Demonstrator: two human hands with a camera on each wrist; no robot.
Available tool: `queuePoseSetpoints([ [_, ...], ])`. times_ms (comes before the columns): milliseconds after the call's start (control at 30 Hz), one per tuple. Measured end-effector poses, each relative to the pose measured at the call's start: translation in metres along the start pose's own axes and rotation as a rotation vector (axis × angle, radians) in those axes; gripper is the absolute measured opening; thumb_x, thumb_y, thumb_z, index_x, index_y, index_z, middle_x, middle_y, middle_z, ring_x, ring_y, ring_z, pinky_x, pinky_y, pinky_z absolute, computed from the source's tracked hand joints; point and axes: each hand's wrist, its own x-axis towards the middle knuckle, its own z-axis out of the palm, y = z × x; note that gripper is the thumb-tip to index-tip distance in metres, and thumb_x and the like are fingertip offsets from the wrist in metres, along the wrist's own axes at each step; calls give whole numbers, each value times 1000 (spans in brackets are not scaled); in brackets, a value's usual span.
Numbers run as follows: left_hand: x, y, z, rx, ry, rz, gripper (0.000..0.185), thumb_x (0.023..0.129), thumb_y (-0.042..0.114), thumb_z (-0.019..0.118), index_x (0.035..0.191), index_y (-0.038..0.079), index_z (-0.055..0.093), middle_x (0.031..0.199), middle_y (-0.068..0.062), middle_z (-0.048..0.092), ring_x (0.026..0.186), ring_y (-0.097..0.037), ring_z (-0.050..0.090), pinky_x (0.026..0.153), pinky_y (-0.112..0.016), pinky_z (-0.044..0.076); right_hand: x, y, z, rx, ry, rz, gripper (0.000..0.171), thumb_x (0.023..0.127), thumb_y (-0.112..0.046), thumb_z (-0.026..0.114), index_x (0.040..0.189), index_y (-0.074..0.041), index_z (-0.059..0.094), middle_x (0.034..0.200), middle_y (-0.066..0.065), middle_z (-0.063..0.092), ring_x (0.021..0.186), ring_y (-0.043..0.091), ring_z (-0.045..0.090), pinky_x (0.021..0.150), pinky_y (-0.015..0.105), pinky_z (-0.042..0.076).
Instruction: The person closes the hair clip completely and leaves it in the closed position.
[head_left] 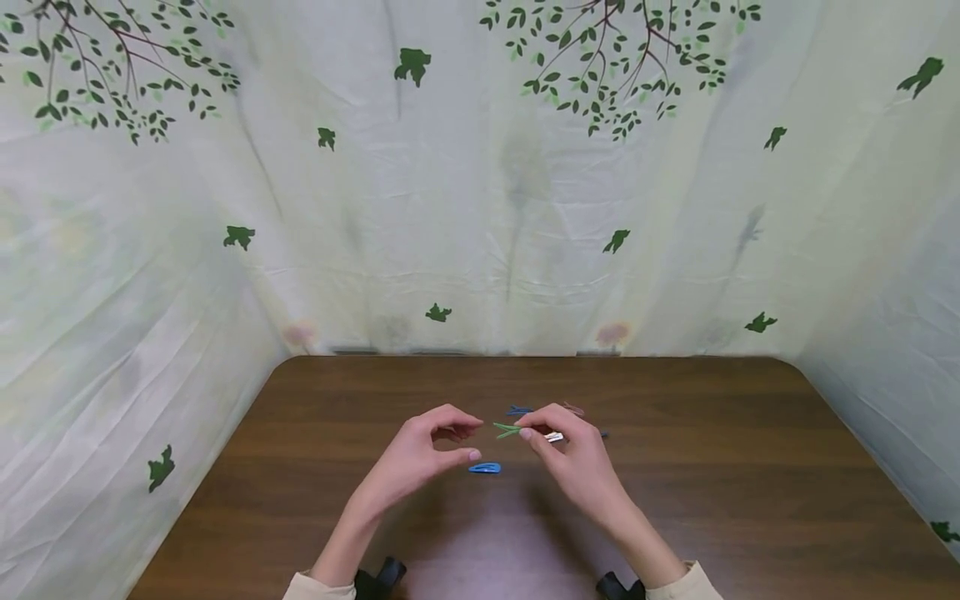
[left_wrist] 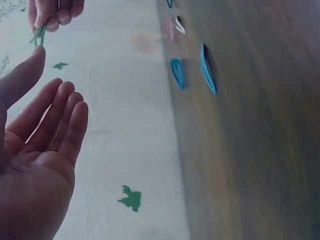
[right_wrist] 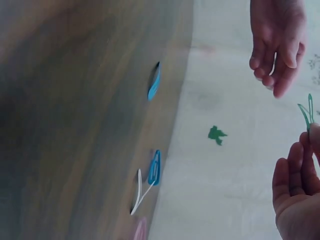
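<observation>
My right hand (head_left: 573, 454) pinches a green snap hair clip (head_left: 506, 430) between thumb and fingertips, above the table. In the right wrist view the clip's two arms (right_wrist: 310, 107) spread apart in a V. To the left, my left hand (head_left: 423, 450) hovers with thumb and fingers parted, holding nothing. Its palm (left_wrist: 40, 185) faces the left wrist camera, and a small gap separates it from the clip in the right wrist view. Below the hands lies a bright blue hair clip (head_left: 484, 468) on the tabletop.
Further hair clips lie on the brown wooden table (head_left: 712, 467): a blue one (head_left: 518, 410), a pink one (head_left: 573, 409) and a white one (head_left: 554, 437), partly behind my right hand. A leaf-printed pale cloth (head_left: 465, 208) hangs behind the table and at both sides.
</observation>
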Motion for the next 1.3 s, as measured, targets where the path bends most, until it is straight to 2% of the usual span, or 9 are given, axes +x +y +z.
queuePoseSetpoints([
  [100, -7, 7, 5, -2, 6, 7, 31, 82, 24, 82, 110, 27, 70, 105, 10, 66, 99, -13, 62, 91, -39, 50, -8, -5, -1, 36, 12, -25, 19, 91, -9, 71, 99, -27, 72, 91, -4, 66, 88, 13, 59, 78, 29, 50],
  [300, -17, 19, 15, -4, 63, 24, 30, 81, 29, 82, 108, 32, 70, 105, 14, 66, 99, -16, 62, 91, -35, 50, -20, -15, -5, 69, 39, -70, 18, 91, -6, 70, 101, -21, 72, 94, -1, 67, 89, 14, 59, 80, 27, 48],
  [433, -22, 24, 22, -23, 90, 42, 29, 82, 24, 82, 108, 30, 71, 104, 13, 67, 97, -17, 63, 90, -33, 50, -28, -21, -7, 83, 54, -73, 18, 91, -6, 70, 102, -21, 72, 95, -2, 67, 89, 14, 60, 82, 26, 48],
  [567, -25, 28, 26, -44, 99, 68, 30, 82, 23, 82, 110, 26, 71, 102, 12, 66, 95, -18, 64, 89, -34, 51, -35, -24, -8, 107, 60, -113, 19, 92, -5, 69, 104, -19, 71, 98, -2, 66, 89, 15, 59, 81, 25, 48],
  [800, -27, 39, 30, -69, 101, 155, 31, 82, 18, 81, 111, 22, 70, 101, 5, 67, 94, -14, 64, 88, -33, 51, -43, -24, -8, 133, 56, -142, 23, 91, 1, 67, 106, -17, 70, 101, -3, 66, 91, 17, 60, 83, 25, 48],
  [967, -28, 41, 35, -100, 87, 184, 30, 82, 15, 81, 110, 19, 71, 102, 6, 67, 94, -17, 64, 87, -33, 52, -44, -25, -9, 114, 52, -179, 24, 89, 2, 69, 104, -17, 70, 98, -3, 66, 89, 15, 60, 79, 23, 48],
  [1133, -26, 41, 39, -73, 92, 211, 26, 82, 19, 81, 107, 21, 73, 101, 8, 68, 94, -17, 64, 85, -32, 52, -42, -24, -11, 68, 49, -224, 24, 89, 1, 70, 103, -18, 71, 99, -5, 66, 89, 14, 62, 80, 24, 49],
  [1300, -26, 39, 45, -51, 112, 213, 25, 80, 19, 83, 102, 22, 73, 98, 7, 68, 91, -16, 64, 82, -31, 52, -44, -23, -12, 47, 30, -228, 23, 90, -1, 70, 104, -20, 71, 101, -7, 66, 91, 13, 63, 81, 24, 50],
])
